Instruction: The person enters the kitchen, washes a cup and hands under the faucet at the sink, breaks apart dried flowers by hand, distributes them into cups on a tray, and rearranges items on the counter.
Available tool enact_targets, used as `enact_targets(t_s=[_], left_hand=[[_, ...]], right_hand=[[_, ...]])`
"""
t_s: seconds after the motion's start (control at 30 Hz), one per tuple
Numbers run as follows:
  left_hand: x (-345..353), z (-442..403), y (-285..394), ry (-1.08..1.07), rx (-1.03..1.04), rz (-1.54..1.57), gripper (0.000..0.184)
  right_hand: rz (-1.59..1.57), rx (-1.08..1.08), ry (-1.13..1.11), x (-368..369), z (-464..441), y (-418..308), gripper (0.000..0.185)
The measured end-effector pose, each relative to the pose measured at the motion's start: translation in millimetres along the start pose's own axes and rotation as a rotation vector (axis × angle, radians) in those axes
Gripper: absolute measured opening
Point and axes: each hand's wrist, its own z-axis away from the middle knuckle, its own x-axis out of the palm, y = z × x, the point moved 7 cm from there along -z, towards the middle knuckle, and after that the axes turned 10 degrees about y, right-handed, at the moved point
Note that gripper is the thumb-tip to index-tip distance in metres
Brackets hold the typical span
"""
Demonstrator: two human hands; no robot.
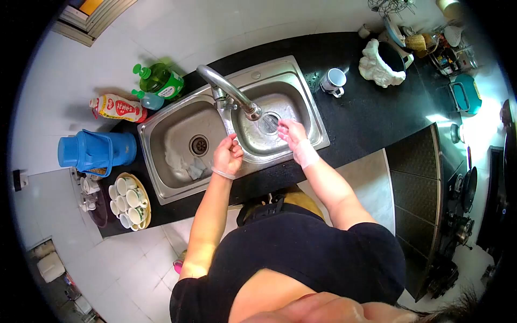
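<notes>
My left hand is over the divider and front rim of the double steel sink, its fingers curled in and nothing visible in them. Above the right basin, my right hand has its fingers slightly bent and apart, holding nothing. A white band wraps my right wrist, and a pale bracelet circles the left. The curved tap points into the right basin, beside my right fingers; I cannot tell whether water runs. A pale wet cloth lies in the left basin.
A mug and a white ruffled container stand on the black counter to the right. Left are a green soap bottle, a red-and-white bottle, a blue jug and a tray of several cups.
</notes>
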Motion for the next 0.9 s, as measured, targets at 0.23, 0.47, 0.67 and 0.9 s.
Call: enact_targets(t_s=[0.23, 0.47, 0.67, 0.9], left_hand=[[2.7, 14.1, 9.7, 0.026, 0.035, 0.062, 0.041], [-4.6, 19.9, 2.7, 0.221, 0.014, 0.059, 0.040], [-11.4, 20.0, 4.1, 0.225, 0.008, 0.137, 0.037], [-14.3, 33.2, 13.1, 0.176, -0.035, 0.218, 0.040]], right_hand=[[-0.362, -0.423, 0.398, -73.2, -21.5, -94.4, 0.007], [0.566, -0.738, 0.582, -127.4, -71.1, -183.1, 0.025], [-0.059, -0.268, 0.081, -36.0, 10.5, -114.4, 0.009], [-0.478, 0.459, -0.060, 43.8, 38.9, 23.6, 0.022]])
